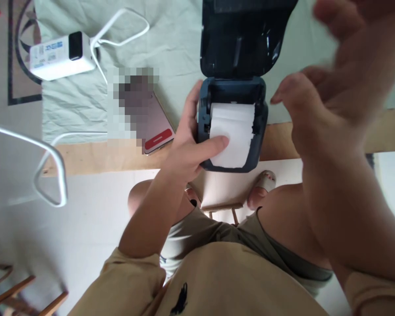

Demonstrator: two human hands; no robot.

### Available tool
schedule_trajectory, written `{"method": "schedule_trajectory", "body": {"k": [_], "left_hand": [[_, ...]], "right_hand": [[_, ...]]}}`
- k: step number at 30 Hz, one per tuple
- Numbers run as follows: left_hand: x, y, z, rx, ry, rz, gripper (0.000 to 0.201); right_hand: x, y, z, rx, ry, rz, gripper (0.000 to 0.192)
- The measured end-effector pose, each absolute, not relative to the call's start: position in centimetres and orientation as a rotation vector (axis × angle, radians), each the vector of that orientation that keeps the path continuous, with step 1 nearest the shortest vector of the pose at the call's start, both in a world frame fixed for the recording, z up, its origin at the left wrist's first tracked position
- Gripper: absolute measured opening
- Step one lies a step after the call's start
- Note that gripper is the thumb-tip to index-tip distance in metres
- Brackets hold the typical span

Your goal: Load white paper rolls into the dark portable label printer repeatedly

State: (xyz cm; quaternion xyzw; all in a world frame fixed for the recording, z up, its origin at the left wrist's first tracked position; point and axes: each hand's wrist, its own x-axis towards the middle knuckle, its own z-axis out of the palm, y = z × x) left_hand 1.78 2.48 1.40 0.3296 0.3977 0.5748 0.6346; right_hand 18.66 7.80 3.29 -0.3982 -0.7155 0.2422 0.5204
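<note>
Left hand [187, 145] is gripping the open printer [232, 127] at table edge [102, 158], thumb pressing on the paper roll [233, 131]. Right hand [319, 101] is hovering nearby, blurred, fingers loosely open, holding nothing.

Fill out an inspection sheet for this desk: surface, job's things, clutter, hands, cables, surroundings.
Surface: wooden table partly covered by a pale green cloth.
Job's things: dark label printer at the table's edge, lid open; white paper roll sits inside.
Clutter: phone left of the printer; white box device at the back left.
Hands: left hand grips the printer's side, thumb on the paper roll; right hand raised above it, open, blurred, holding nothing.
Cables: white cable loops from the box device; another white cable hangs off the left edge.
Surroundings: light floor, wooden stool under the table, the person's knees and sandalled foot.
</note>
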Motion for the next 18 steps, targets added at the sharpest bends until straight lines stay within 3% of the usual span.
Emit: {"method": "schedule_trajectory", "body": {"k": [2, 4, 10, 18], "left_hand": [[1.6, 2.6, 1.5, 0.777, 0.94, 1.267, 0.083], [1.5, 2.6, 1.6, 0.816, 0.945, 1.248, 0.092], [1.3, 2.5, 1.2, 0.872, 0.973, 1.267, 0.097], [1.3, 2.2, 1.2, 0.818, 1.015, 1.298, 0.096]], "right_hand": [[18.6, 8.0, 3.0, -0.93, -1.748, 0.674, 0.049], [18.2, 7.9, 3.0, -0.948, -1.763, 0.714, 0.047], [17.2, 7.1, 3.3, -0.976, -1.683, 0.815, 0.034], [17.6, 7.1, 3.0, -0.904, -1.862, 1.013, 0.039]]}}
